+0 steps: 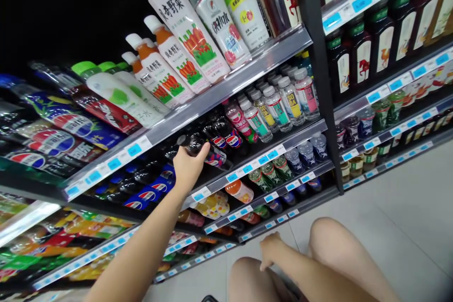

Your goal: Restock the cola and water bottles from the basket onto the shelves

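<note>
My left hand (189, 165) reaches into a middle shelf, fingers wrapped around a dark cola bottle (216, 158). The bottle leans, its base towards the shelf's front edge, and my fingers partly hide its upper part. Right behind it stand more dark cola bottles (226, 140) with round red, white and blue logos. To their right is a pink-labelled bottle (240, 120), then several small clear soda bottles (274, 108). My right hand (271, 249) hangs low above the floor by my knee, holding nothing, its fingers loosely bent and apart.
An upper shelf edge (191, 108) with price tags runs above my left hand, carrying large carrot-juice bottles (194, 28). Blue cola bottles (152, 191) lie left of my forearm. A dark upright post (323, 80) divides the racks. My bent knees (332, 236) are over the tiled floor (385, 198).
</note>
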### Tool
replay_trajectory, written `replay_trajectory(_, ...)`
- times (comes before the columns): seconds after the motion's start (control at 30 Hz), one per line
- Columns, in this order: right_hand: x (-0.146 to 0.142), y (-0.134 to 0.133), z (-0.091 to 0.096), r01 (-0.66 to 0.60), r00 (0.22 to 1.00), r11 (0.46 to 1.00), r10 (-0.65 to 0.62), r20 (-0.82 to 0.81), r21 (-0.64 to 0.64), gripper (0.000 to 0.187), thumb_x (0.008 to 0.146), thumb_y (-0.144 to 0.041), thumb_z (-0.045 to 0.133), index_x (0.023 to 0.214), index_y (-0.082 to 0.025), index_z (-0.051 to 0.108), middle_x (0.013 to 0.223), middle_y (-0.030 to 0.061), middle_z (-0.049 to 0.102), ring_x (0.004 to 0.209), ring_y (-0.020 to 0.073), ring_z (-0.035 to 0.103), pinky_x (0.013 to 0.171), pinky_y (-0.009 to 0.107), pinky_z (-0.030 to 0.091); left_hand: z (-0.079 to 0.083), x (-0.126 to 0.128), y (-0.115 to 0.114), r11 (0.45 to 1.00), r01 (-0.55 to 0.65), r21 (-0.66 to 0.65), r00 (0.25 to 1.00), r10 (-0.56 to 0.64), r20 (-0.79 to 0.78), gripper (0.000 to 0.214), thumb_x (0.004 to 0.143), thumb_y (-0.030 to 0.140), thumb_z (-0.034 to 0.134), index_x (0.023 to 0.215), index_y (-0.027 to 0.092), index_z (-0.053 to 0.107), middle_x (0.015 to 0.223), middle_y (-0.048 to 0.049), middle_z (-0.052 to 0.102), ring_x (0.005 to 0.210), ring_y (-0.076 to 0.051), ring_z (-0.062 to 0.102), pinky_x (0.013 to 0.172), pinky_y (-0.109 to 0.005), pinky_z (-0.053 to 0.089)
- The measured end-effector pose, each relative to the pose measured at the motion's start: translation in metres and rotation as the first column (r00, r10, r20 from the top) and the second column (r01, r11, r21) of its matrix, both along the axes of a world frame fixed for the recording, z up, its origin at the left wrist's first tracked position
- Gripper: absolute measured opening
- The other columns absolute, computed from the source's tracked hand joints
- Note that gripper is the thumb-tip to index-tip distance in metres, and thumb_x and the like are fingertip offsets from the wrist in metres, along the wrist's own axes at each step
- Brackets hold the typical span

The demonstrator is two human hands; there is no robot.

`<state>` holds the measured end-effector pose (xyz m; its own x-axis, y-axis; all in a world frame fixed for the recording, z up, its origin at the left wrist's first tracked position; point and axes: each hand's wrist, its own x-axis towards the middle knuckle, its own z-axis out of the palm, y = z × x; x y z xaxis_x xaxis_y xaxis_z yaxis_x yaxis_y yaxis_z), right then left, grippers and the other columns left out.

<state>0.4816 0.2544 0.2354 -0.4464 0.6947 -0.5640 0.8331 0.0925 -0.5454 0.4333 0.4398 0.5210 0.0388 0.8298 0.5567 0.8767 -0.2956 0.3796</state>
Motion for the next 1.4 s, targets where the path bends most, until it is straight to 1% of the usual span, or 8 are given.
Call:
replay_trajectory(0.17,0.003,0.0,0.0,-0.012,1.0,1.0,0.012,-0.012,-0.009,0.067,0.068,-0.047,0.087,0.13,-0.028,0.071,0.131,0.0141,0.067,0.123,0.0417,0.062,0.105,0.062,0.049,0.004,0.013,0.027,0.998,-0.06,-0.028,0.998,0.06,0.008,0.05,0.076,0.06,0.07,0.099,0.016,0.069,0.102,-0.015,0.076,0.102,-0.034,0.071,0.096,-0.046,0.054)
replay_trajectory(0.4,-0.002,0.0,-0.007,-0.086,0.996,0.996,0.085,-0.032,-0.03,0.075,0.067,-0.05,0.087,0.134,-0.021,0.069,0.132,0.0177,0.066,0.125,0.0383,0.062,0.109,0.057,0.047,-0.014,0.039,0.039,0.977,-0.212,0.027,0.966,0.214,-0.146,0.061,0.08,0.067,0.065,0.109,0.014,0.069,0.098,-0.0205,0.075,0.103,-0.042,0.07,0.093,-0.052,0.054)
replay_trajectory(0.53,-0.001,0.003,-0.014,-0.069,0.997,0.997,0.067,-0.049,-0.028,0.074,0.062,-0.048,0.09,0.13,-0.027,0.071,0.13,0.0154,0.067,0.124,0.0411,0.062,0.105,0.064,0.046,-0.022,0.039,0.054,0.959,-0.278,0.052,0.948,0.283,-0.147,0.062,0.085,0.068,0.056,0.111,0.013,0.068,0.097,-0.0226,0.073,0.104,-0.045,0.069,0.093,-0.055,0.053)
replay_trajectory(0.7,0.002,0.007,-0.012,-0.08,0.997,0.996,0.08,-0.019,-0.036,0.084,0.065,-0.059,0.086,0.138,-0.02,0.066,0.135,0.0209,0.063,0.128,0.0396,0.06,0.109,0.06,0.045,-0.029,0.033,0.066,0.939,-0.335,0.073,0.93,0.342,-0.134,0.058,0.09,0.063,0.049,0.108,0.011,0.067,0.094,-0.0238,0.071,0.102,-0.045,0.068,0.094,-0.056,0.051)
replay_trajectory(0.83,-0.001,0.005,-0.008,-0.07,0.998,0.997,0.069,-0.014,-0.041,0.085,0.07,-0.068,0.08,0.14,-0.022,0.065,0.137,0.0201,0.062,0.129,0.0399,0.059,0.108,0.062,0.044,-0.039,0.032,0.072,0.933,-0.33,0.142,0.937,0.343,-0.072,0.048,0.094,0.057,0.046,0.105,0.014,0.065,0.09,-0.0205,0.07,0.098,-0.041,0.068,0.09,-0.052,0.052)
replay_trajectory(0.93,-0.003,0.001,-0.007,-0.105,0.994,0.993,0.107,0.027,-0.055,0.083,0.075,-0.061,0.08,0.142,-0.015,0.063,0.137,0.0239,0.061,0.133,0.04,0.056,0.111,0.061,0.041,-0.043,0.035,0.077,0.926,-0.353,0.136,0.934,0.358,-0.011,0.043,0.095,0.052,0.046,0.105,0.015,0.065,0.09,-0.0193,0.07,0.097,-0.039,0.068,0.088,-0.05,0.052)
replay_trajectory(1.17,0.004,0.001,-0.003,-0.1,0.994,0.993,0.103,0.039,-0.059,0.078,0.076,-0.052,0.082,0.142,-0.016,0.062,0.139,0.0237,0.06,0.133,0.04,0.056,0.109,0.062,0.043,-0.048,0.038,0.081,0.918,-0.376,0.124,0.926,0.378,0.012,0.052,0.098,0.052,0.038,0.115,0.012,0.068,0.101,-0.0233,0.072,0.103,-0.042,0.067,0.094,-0.053,0.048)
replay_trajectory(1.4,-0.001,-0.002,-0.002,-0.114,0.991,0.991,0.118,0.054,-0.072,0.081,0.074,-0.043,0.087,0.143,-0.011,0.061,0.138,0.0238,0.06,0.133,0.0386,0.056,0.112,0.056,0.043,-0.068,0.047,0.078,0.919,-0.359,0.166,0.925,0.326,0.197,0.057,0.102,0.054,0.032,0.115,0.013,0.07,0.108,-0.0186,0.074,0.107,-0.034,0.069,0.094,-0.041,0.049)
